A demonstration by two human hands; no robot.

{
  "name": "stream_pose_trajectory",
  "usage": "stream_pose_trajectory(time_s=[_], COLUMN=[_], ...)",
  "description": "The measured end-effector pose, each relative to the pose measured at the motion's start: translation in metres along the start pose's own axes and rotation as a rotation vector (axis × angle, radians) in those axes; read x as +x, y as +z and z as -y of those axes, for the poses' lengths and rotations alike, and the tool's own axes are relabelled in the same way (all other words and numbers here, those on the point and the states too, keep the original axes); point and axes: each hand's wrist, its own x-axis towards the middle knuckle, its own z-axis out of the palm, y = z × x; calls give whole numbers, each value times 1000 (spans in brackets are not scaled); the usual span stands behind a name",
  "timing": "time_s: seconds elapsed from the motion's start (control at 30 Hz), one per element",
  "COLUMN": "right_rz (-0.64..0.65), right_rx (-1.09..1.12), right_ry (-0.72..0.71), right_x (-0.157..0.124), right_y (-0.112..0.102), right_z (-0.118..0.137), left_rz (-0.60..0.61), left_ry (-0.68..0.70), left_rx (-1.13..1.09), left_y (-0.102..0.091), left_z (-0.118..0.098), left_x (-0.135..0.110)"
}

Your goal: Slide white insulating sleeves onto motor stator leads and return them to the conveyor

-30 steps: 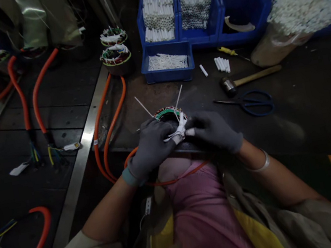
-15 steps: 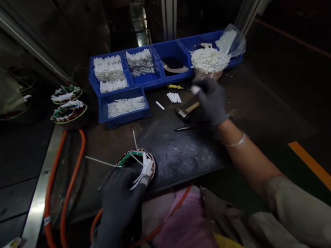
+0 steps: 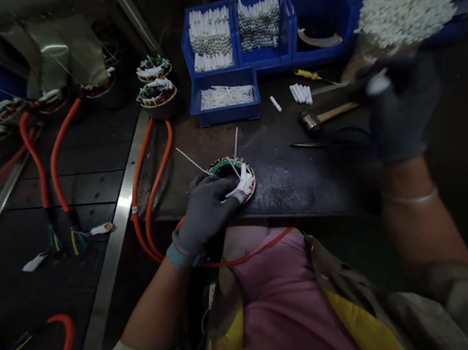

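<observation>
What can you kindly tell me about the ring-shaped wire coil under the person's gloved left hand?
The ring-shaped coil has green and red windings around a dark centre, with bunched white sleeving at its near side and thin white cable ties sticking outward. It appears to lie flat on the dark metal workbench, and the grey-gloved left hand rests across its near edge.

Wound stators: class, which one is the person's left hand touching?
The stator under the gloved left hand, its white cable ties sticking out; the other two, by the blue bin, are untouched.
</observation>
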Motion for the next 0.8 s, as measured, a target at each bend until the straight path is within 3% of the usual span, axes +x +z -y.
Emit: stream_pose_trajectory(time_s=[0.17, 0.3, 0.57, 0.8], right_rz=[284, 373, 490, 395], right_rx=[183, 150, 90, 2], right_ry=[211, 125, -55, -202], right_x=[-113, -162, -176, -181], right_y=[19, 16, 15, 23], right_z=[81, 115, 142, 143], left_rz=[35, 36, 35, -28], left_ry=[32, 22, 172, 176], left_rx=[-44, -7, 32, -28], left_y=[-5, -4, -4, -4], left_z=[-1, 1, 15, 19], left_x=[1, 0, -5, -9])
